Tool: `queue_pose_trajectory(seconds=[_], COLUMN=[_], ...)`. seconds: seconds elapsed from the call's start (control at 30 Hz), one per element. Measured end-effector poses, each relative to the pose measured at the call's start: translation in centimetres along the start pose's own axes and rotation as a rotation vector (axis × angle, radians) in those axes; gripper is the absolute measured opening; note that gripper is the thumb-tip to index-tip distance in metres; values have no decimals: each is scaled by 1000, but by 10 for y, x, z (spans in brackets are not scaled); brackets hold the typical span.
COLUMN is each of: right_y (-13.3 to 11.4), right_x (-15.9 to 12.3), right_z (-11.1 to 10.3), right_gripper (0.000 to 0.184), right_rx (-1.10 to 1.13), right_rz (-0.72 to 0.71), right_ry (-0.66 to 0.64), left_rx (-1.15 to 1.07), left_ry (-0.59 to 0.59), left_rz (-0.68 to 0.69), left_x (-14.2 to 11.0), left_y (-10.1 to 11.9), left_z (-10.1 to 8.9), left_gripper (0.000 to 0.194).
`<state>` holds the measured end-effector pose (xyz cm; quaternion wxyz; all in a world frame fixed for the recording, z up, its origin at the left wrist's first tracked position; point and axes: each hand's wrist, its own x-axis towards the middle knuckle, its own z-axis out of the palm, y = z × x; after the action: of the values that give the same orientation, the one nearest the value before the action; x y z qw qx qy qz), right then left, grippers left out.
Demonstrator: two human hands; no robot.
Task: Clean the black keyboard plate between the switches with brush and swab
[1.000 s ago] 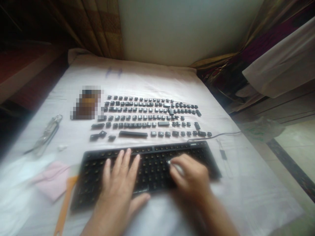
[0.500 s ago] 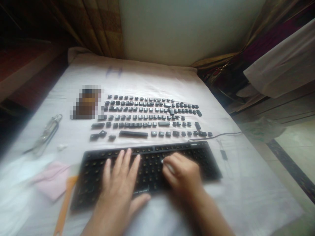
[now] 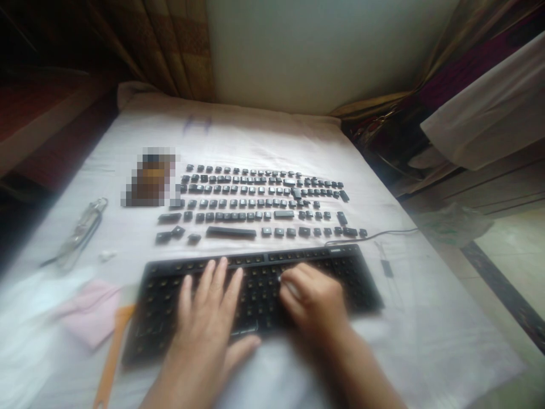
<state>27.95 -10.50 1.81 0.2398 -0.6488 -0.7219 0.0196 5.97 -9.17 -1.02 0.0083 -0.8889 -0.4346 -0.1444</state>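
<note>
A black keyboard (image 3: pixel 261 295) with its keycaps off lies at the near part of the cloth-covered table. My left hand (image 3: pixel 208 318) rests flat on its left half, fingers spread and holding nothing. Over the middle right of the keyboard, my right hand (image 3: pixel 315 298) is closed in a pinch. A small whitish thing (image 3: pixel 292 288) shows between its thumb and fingers; its kind I cannot make out. Beyond the keyboard, the loose black keycaps (image 3: pixel 242 203) are laid out in rows, among them the long space bar (image 3: pixel 231 232).
On the left lie a pixelated flat object (image 3: pixel 151 179), a clear pouch-like item (image 3: pixel 80 236), a pink cloth (image 3: pixel 91 312) and an orange strip (image 3: pixel 111 358). The keyboard's cable (image 3: pixel 383 233) runs off the right edge. A small dark item (image 3: pixel 386 268) lies right of the keyboard.
My right hand has shifted very slightly left over the keyboard, still pinched. My left hand and the keycaps have not moved.
</note>
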Motion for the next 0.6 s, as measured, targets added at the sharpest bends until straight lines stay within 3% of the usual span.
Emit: queue_pose_trajectory(seconds=[0.6], right_y=[0], right_x=[0], right_z=[-2], right_gripper=[16], right_rx=[4], right_rz=[-5], right_ry=[-5], left_rx=[20], left_ry=[-3], left_rz=[30], left_x=[-1], left_y=[-3], left_z=[1], left_gripper=[83])
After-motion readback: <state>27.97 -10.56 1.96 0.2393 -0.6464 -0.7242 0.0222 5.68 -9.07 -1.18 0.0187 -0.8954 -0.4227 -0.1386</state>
